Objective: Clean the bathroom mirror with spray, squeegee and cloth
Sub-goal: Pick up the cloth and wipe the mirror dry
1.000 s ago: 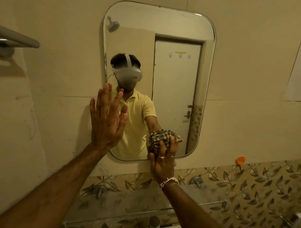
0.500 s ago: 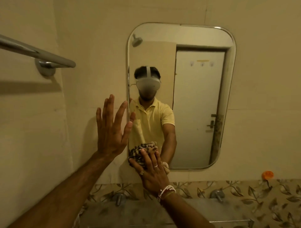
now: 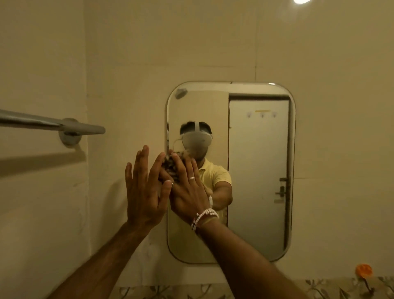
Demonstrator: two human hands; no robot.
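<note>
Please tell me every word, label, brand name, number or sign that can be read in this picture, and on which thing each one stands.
No readable text is in this view.
Yellow strip on the door reflected in the mirror: too small and blurred to tell if it bears writing.
Headset seen in the reflection: no legible brand mark.
Checked cloth under the right hand: pattern only.
Orange object on the wall: no marking can be made out.

Dim, yellowish light throughout. A bright lamp (image 3: 300,1) glares top right; the towel bar (image 3: 51,124) casts a soft shadow below. Edges bow slightly
</note>
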